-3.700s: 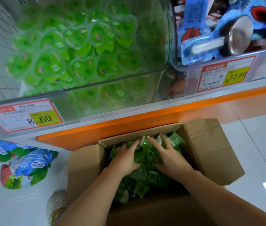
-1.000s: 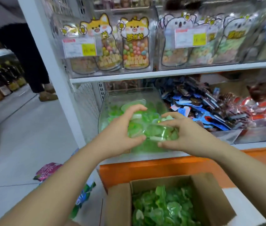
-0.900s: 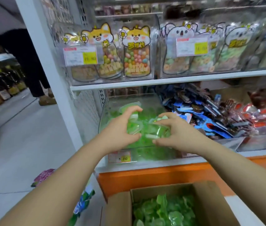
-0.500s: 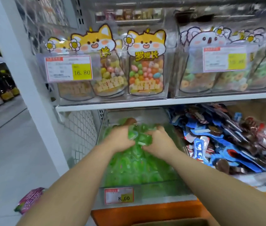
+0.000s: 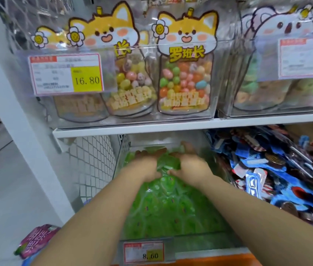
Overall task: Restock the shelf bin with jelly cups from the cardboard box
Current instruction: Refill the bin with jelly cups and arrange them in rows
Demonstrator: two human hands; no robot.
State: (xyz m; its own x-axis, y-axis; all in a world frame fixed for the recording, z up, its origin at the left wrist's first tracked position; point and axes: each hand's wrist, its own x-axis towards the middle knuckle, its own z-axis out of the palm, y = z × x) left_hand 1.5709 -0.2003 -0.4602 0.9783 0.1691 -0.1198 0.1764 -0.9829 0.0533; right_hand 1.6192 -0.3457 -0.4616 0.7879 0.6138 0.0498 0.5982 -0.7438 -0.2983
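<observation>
The clear shelf bin point(image 5: 194, 241) on the lower shelf is heaped with green jelly cups point(image 5: 171, 206). My left hand point(image 5: 144, 167) and my right hand point(image 5: 192, 167) reach deep into the bin, side by side, cupped around a bunch of green jelly cups point(image 5: 166, 163) held between them above the heap. The fingertips point toward the back of the bin. The cardboard box is out of view below the frame.
A price tag reading 8.60 point(image 5: 145, 253) hangs on the bin front above the orange shelf edge point(image 5: 228, 261). Blue and red snack packets point(image 5: 278, 177) fill the bin to the right. The upper shelf point(image 5: 171, 125) with candy jars sits close overhead. A pink packet point(image 5: 36, 239) lies on the floor.
Both hands lifted a handful of jelly cups from the box and carried it up and forward into the shelf bin. In the last half second they pushed deeper toward the back.
</observation>
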